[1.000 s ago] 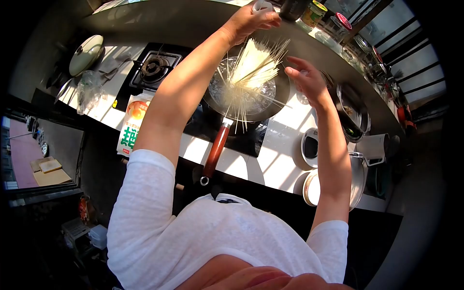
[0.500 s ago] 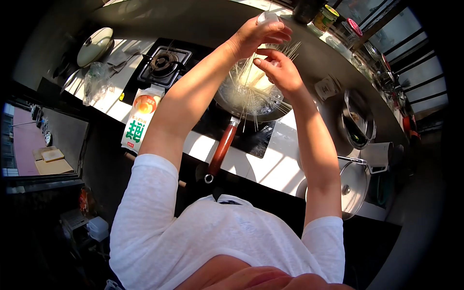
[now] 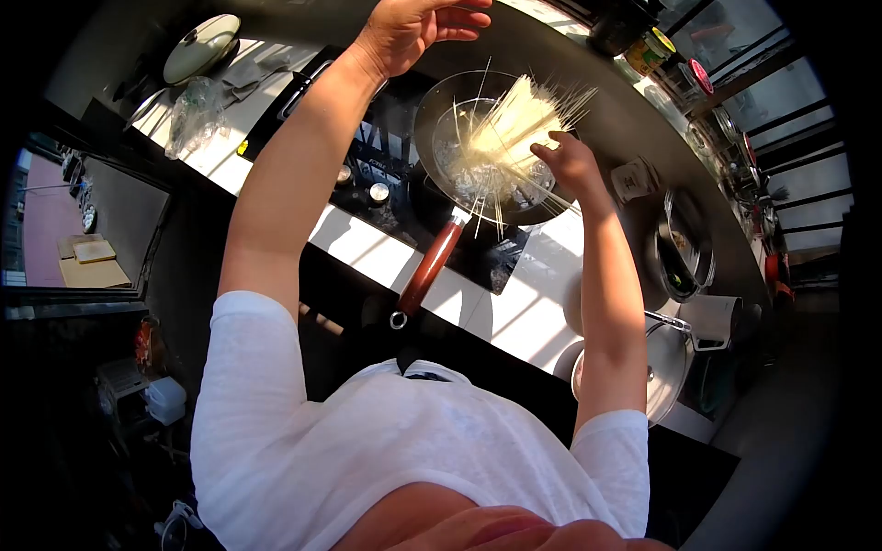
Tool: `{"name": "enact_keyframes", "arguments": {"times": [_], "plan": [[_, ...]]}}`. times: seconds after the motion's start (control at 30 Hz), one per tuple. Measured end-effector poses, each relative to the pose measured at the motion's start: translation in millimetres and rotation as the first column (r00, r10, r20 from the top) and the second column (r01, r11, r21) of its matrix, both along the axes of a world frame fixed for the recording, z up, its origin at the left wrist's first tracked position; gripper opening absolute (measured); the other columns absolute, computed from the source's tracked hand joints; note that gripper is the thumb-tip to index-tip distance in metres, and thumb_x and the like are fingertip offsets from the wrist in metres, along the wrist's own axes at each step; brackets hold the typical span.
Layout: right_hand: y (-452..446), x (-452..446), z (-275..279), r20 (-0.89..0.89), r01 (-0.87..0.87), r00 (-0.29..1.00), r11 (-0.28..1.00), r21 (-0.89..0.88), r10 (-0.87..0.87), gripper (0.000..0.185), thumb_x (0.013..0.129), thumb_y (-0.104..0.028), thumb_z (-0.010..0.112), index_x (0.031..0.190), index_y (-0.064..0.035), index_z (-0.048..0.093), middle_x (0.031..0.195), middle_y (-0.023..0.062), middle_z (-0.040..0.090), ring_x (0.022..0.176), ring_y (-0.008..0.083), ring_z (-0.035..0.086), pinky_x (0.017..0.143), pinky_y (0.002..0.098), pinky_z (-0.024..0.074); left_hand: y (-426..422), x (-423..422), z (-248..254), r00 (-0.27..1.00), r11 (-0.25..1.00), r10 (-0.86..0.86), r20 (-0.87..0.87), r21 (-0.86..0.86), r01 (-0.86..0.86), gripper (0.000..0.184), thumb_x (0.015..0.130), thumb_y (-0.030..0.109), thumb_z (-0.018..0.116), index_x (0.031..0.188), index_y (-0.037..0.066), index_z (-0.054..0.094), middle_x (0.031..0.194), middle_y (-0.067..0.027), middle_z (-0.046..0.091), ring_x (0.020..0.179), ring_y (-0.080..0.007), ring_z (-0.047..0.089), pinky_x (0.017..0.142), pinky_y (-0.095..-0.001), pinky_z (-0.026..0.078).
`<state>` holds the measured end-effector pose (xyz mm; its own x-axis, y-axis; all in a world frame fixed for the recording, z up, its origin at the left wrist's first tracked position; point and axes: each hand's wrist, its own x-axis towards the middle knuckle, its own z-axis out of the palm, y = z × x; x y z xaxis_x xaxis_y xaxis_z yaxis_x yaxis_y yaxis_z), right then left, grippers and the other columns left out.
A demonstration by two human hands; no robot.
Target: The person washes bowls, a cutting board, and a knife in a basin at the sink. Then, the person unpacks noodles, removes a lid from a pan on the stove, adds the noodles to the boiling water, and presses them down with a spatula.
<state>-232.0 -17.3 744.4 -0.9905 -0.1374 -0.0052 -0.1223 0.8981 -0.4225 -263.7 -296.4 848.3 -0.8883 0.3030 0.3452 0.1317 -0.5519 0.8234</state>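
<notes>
A bundle of dried noodles [image 3: 514, 119] stands fanned out in a frying pan [image 3: 425, 129], its lower ends in bubbling water. The pan's reddish-brown handle [image 3: 430, 274] points toward me. My right hand [image 3: 571, 167] is at the right edge of the noodles, thumb and forefinger slightly apart and close to the strands; whether they touch is hard to tell. Up and left of the pan, my left hand [image 3: 418, 35] is raised with its fingers stretched out, partly cut off by the top of the view. Nothing shows in its visible part.
The black gas hob [image 3: 381, 151] has silver knobs [image 3: 378, 193]. At left are a pale lid [image 3: 202, 48] and a crumpled plastic bag [image 3: 195, 119]. A bowl [image 3: 680, 246], a saucepan [image 3: 712, 320] and a glass lid [image 3: 669, 372] stand at right. Jars [image 3: 650, 53] line the sill.
My left hand has moved up and left, away from the noodles; the white thing at it no longer shows. My right hand has shifted right and down. The noodles are spread wider. My left arm now covers the printed packet's place.
</notes>
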Motion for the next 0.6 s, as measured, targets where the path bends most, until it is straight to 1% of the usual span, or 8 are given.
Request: {"name": "enact_keyframes", "arguments": {"times": [0.1, 0.17, 0.23, 0.3, 0.4, 0.5, 0.57, 0.6], "plan": [[5, -8, -10, -0.014, 0.027, 0.999, 0.893, -0.449, -0.037, 0.055, 0.080, -0.041, 0.057, 0.111, 0.0033, 0.051, 0.080, 0.0081, 0.059, 0.070, 0.0186, 0.056, 0.065, 0.0283, 0.0446, -55, 37, -4, 0.979, 0.995, 0.032, 0.201, -0.094, -0.013, 0.032, 0.073, 0.006, 0.062, 0.102, 0.001, 0.047, 0.087, -0.0124, 0.056, 0.072, -0.0213, 0.059, 0.056, -0.0287, 0.050], [-23, 10, 25, 0.287, 0.182, 0.952, 0.567, -0.803, 0.101, 0.054, 0.087, -0.041, 0.047, 0.117, 0.0040, 0.045, 0.079, -0.0007, 0.051, 0.065, 0.0111, 0.048, 0.060, 0.0235, 0.0400, -96, 50, -33, 0.998, 0.954, -0.022, 0.053, -0.296, 0.037, 0.038, 0.084, 0.023, 0.050, 0.114, 0.002, 0.042, 0.100, -0.0154, 0.057, 0.082, -0.0207, 0.060, 0.064, -0.0256, 0.049], [-82, 26, 44, 0.227, 0.172, 0.964, 0.324, -0.930, 0.139, 0.054, 0.090, -0.043, 0.036, 0.120, 0.0018, 0.041, 0.071, -0.0021, 0.044, 0.063, 0.0075, 0.042, 0.058, 0.0214, 0.0351, -119, 78, -52, 0.975, 0.957, -0.056, 0.215, -0.267, 0.114, 0.053, 0.083, 0.034, 0.049, 0.122, 0.001, 0.034, 0.101, -0.0164, 0.055, 0.080, -0.0185, 0.059, 0.056, -0.0213, 0.048], [-149, 37, 50, 0.070, 0.003, 0.977, 0.318, -0.948, 0.201, 0.054, 0.091, -0.041, 0.034, 0.122, 0.0031, 0.039, 0.078, -0.0008, 0.045, 0.065, 0.0092, 0.042, 0.062, 0.0233, 0.0374, -135, 103, -73, 0.925, 0.963, -0.131, 0.356, -0.176, 0.204, 0.058, 0.085, 0.043, 0.042, 0.123, 0.000, 0.033, 0.100, -0.0179, 0.054, 0.081, -0.0228, 0.059, 0.058, -0.0249, 0.050], [-253, 52, 27, -0.253, -0.432, 0.887, 0.500, -0.751, 0.385, 0.056, 0.090, -0.042, 0.036, 0.126, -0.0002, 0.035, 0.089, 0.0055, 0.050, 0.084, 0.0176, 0.047, 0.080, 0.0310, 0.0362, -151, 133, -90, 0.849, 0.973, -0.227, 0.477, 0.149, 0.176, 0.044, 0.091, 0.034, 0.032, 0.120, 0.001, 0.037, 0.104, -0.0154, 0.052, 0.089, -0.0266, 0.057, 0.071, -0.0361, 0.050], [-346, 74, 8, -0.388, -0.651, 0.696, 0.759, 0.015, 0.604, 0.060, 0.086, -0.046, 0.040, 0.129, -0.0049, 0.032, 0.112, 0.0115, 0.045, 0.112, 0.0297, 0.037, 0.096, 0.0421, 0.0248, -201, 137, -110, 0.771, 0.956, -0.089, 0.631, 0.272, -0.113, 0.031, 0.090, 0.022, 0.034, 0.111, 0.003, 0.045, 0.099, -0.0083, 0.053, 0.084, -0.0170, 0.055, 0.079, -0.0363, 0.047], [-382, 69, -7, -0.389, -0.656, 0.684, 0.753, 0.044, 0.618, 0.065, 0.084, -0.049, 0.043, 0.130, -0.0060, 0.031, 0.127, 0.0141, 0.032, 0.121, 0.0332, 0.026, 0.101, 0.0434, 0.0173, -245, 140, -121, 0.719, 0.940, 0.019, 0.695, 0.232, -0.250, 0.024, 0.086, 0.013, 0.040, 0.105, 0.001, 0.048, 0.089, -0.0068, 0.052, 0.071, -0.0150, 0.052, 0.065, -0.0278, 0.047], [-392, 67, -4, -0.337, -0.672, 0.725, 0.725, -0.152, 0.601, 0.065, 0.083, -0.048, 0.044, 0.130, -0.0058, 0.030, 0.133, 0.0180, 0.023, 0.121, 0.0358, 0.024, 0.101, 0.0428, 0.0193, -276, 141, -134, 0.720, 0.932, 0.018, 0.694, 0.248, -0.263, 0.023, 0.083, 0.010, 0.043, 0.103, 0.001, 0.049, 0.083, -0.0058, 0.051, 0.067, -0.0138, 0.049, 0.058, -0.0240, 0.044]]}}
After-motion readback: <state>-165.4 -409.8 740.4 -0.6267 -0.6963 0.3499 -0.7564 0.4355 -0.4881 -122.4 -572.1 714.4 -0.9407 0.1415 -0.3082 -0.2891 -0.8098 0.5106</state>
